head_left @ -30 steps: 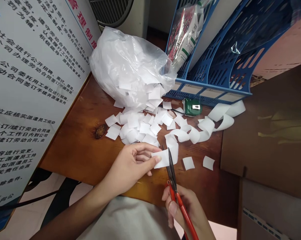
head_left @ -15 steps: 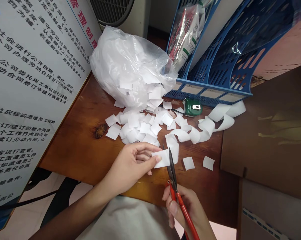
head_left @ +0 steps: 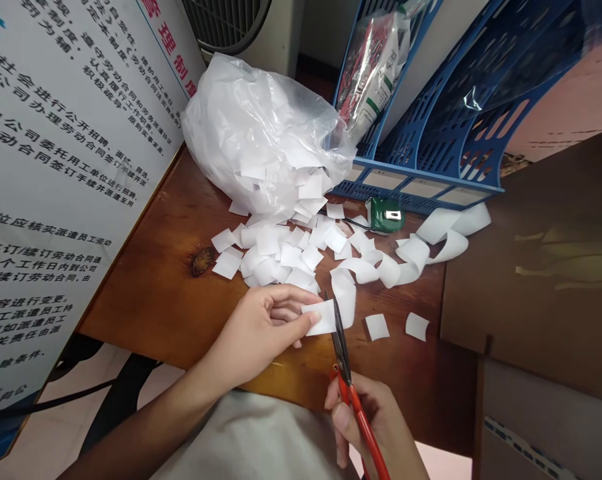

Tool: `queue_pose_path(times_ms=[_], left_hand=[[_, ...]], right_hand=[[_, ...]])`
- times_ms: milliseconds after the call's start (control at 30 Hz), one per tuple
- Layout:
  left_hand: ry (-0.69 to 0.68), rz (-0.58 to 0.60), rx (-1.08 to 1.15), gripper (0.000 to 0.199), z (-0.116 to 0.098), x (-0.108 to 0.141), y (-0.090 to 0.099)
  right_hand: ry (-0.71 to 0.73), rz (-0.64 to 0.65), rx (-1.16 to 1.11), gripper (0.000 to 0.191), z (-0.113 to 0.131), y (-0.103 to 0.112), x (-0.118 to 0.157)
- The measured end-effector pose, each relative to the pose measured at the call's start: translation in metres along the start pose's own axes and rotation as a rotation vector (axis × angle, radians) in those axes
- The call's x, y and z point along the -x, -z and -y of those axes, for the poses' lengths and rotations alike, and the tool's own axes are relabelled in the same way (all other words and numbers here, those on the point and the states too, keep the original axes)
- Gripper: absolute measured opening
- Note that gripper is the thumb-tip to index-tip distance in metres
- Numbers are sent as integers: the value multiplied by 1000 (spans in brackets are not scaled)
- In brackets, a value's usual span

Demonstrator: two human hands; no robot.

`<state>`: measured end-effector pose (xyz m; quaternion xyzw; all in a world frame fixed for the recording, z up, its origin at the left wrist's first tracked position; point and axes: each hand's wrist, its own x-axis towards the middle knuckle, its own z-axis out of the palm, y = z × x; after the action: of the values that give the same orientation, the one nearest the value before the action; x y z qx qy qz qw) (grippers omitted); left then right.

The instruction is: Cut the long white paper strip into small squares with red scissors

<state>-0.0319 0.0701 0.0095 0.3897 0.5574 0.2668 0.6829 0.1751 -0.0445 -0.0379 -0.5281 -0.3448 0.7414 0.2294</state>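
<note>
My left hand (head_left: 268, 327) pinches the end of a white paper strip (head_left: 321, 317) between thumb and fingers. Red-handled scissors (head_left: 363, 420) with dark blades are in my right hand (head_left: 375, 413). Their blades stand across the strip, just right of my left fingertips. Beyond the blades the strip curls away to the right over the table. A heap of small white paper squares (head_left: 271, 250) lies past my left hand, spilling from the mouth of a clear plastic bag (head_left: 261, 120). Two loose squares (head_left: 377, 327) rest right of the scissors.
A green tape measure (head_left: 385, 215) sits before a blue file rack (head_left: 425, 183) on the wooden table (head_left: 155, 293). A printed board (head_left: 71, 167) stands at the left. A brown panel (head_left: 531, 287) is at the right.
The scissors and my right hand have shifted slightly left. The blades look closer together on the strip. The strip end and my left fingertips have moved a little left.
</note>
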Motion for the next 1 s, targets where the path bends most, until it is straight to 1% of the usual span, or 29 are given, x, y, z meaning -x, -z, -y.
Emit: queue_pose_path(times_ms=[100,300,400,567,633,700,767,833,900,967,1000], left_hand=[[1,2,-1,29,0,1,0],[-1,5,1,28,1,1,1],[4,3,4,29,2,0,1],[3,-1,-9,29,2,-1,2],[-10,-1,-13,29,2,0,2],[-27,1,-19,29,2,1,2],[-53,15,-41,29,4,2,3],[-93,37,-93,30,6,3,5],[-145,51,-194,29,6,3,8],[-206,53,-334,24,3,2,11],[-239,58,-395,22,-1,1,12]], right_hand=[[-40,10,21,50,5,-2,-1],[-102,-12,74,57,11,-4,-1],[-133,-25,68,55,9,-4,-1],[-138,-19,24,51,2,-8,-2],[-146,-20,16,52,-2,-10,-3],[-140,-52,20,54,-5,-11,-4],[-112,-156,46,56,-5,-9,-4],[-38,-317,79,53,2,-2,-3],[72,-522,76,47,15,7,-6],[200,-720,49,42,33,18,-14],[270,-775,56,42,43,23,-20]])
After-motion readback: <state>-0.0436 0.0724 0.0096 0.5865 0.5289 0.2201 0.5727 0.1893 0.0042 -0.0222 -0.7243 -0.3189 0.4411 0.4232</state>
